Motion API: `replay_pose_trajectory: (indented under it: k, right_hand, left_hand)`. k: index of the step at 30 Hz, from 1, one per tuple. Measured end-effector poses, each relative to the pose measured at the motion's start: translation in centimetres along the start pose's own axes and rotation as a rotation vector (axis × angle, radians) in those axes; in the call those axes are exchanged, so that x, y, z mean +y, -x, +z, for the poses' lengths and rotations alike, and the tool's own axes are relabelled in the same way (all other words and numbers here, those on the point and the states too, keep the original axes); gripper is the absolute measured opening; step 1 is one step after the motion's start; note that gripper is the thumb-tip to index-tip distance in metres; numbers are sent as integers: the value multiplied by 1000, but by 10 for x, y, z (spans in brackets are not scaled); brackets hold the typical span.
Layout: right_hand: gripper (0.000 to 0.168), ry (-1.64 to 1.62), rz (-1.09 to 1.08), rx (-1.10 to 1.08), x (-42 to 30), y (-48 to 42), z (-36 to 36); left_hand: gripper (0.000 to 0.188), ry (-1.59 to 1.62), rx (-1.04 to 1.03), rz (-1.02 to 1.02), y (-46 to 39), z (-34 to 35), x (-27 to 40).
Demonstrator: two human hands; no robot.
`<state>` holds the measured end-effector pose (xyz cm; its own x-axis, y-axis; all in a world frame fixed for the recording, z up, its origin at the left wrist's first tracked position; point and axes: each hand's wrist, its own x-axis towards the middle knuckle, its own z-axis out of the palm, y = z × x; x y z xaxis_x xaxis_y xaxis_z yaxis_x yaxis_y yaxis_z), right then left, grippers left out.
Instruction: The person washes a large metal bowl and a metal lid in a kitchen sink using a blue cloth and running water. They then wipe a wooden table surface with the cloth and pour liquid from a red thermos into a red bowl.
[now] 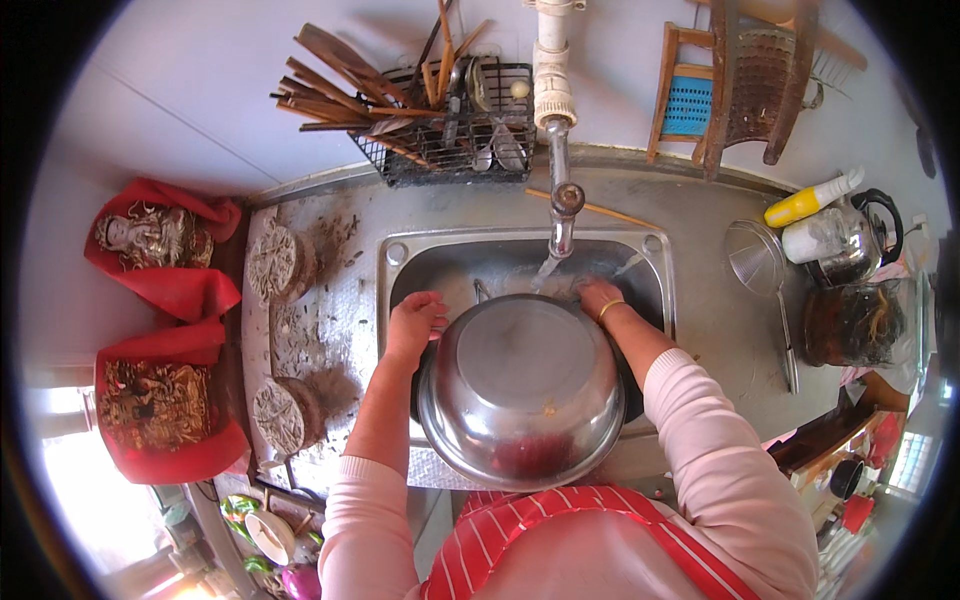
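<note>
A large stainless steel basin lies upside down over the near part of the steel sink, its flat base facing up. Water runs from the metal tap behind it. At the basin's left side, my left hand is raised with curled fingers apart and nothing seen in it. My right hand, with a gold-coloured bangle at the wrist, reaches into the sink beyond the basin's right rim; its fingertips are blurred, and what they touch cannot be told.
A wire rack holds chopsticks and spoons behind the sink. Right are a strainer, a kettle and a dark jar. Left stand two round, cloth-topped objects and figurines on red cloth. A single chopstick lies behind the tap.
</note>
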<state>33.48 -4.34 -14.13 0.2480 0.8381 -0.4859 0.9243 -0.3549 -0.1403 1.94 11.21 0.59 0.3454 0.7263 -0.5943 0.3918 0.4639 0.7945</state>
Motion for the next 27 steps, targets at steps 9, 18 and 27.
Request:
replay_pose_trajectory:
  k: [9,18,27]
  right_hand:
    - [39,-436,190,-34,24,40,-31]
    - [27,-780,7,324,-44,81,-85]
    - [18,-776,94,342,-88,116,-106]
  left_hand:
    - [27,-71,-129,81,-19,51,29]
    - [31,134,-239,-15,-38,138,16]
    - [16,920,-174,-65,-30,173,32]
